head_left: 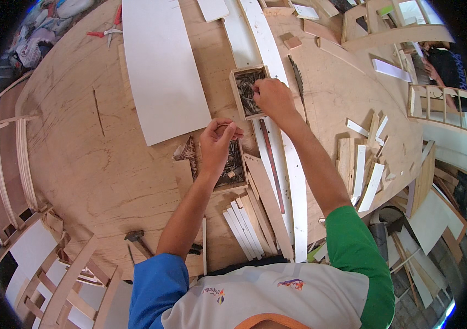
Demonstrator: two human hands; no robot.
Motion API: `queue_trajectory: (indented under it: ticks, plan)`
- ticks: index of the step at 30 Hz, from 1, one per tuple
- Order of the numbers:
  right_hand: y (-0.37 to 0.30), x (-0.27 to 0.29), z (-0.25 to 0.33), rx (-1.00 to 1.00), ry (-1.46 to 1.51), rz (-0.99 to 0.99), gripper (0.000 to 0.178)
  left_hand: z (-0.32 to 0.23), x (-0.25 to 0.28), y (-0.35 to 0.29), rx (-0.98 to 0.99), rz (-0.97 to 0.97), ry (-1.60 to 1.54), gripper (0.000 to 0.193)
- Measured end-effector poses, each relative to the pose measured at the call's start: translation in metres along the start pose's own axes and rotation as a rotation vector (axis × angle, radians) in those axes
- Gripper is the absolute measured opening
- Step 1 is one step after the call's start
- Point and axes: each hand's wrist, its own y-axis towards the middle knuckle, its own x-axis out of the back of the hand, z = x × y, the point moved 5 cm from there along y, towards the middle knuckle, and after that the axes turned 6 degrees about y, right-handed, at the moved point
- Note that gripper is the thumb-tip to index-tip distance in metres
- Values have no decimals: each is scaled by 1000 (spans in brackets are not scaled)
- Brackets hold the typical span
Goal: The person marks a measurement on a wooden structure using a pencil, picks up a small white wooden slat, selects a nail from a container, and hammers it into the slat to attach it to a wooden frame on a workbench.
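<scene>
Fingers bunched, my right hand (273, 100) reaches into a small wooden box (237, 97) full of thin metal pieces that look like nails; its fingertips are partly hidden. My left hand (217, 143) is closed in a pinch above a second wooden box (232, 187), nearer to me. A thin sliver shows by its fingertips, too small to name. More nail-like pieces (234, 159) and a small light block (231, 174) lie in that nearer box. Beside my right forearm, a narrow rust-brown bar (270, 159) rests on a long white board (293, 186).
A large white panel (162, 71) lies left of the boxes. Red-handled pliers (112, 33), a toothed saw blade (297, 77) and a hammer (137, 238) are on the table (69, 137). White strips (241, 227) lie near me; wood offcuts (345, 159) sit right. Another person (446, 68) is far right.
</scene>
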Motion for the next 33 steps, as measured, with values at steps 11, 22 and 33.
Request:
queue_trajectory:
  ticks: [11, 22, 33]
  plan:
    - [-11, 19, -14, 21, 517, -8, 18, 3, 5, 1, 18, 11, -4, 16]
    - [-85, 83, 20, -197, 1481, 97, 19, -57, -4, -46, 9, 36, -42, 14]
    - [-183, 134, 92, 41, 1240, 32, 17, -130, -1, -160, -114, 115, -139, 19]
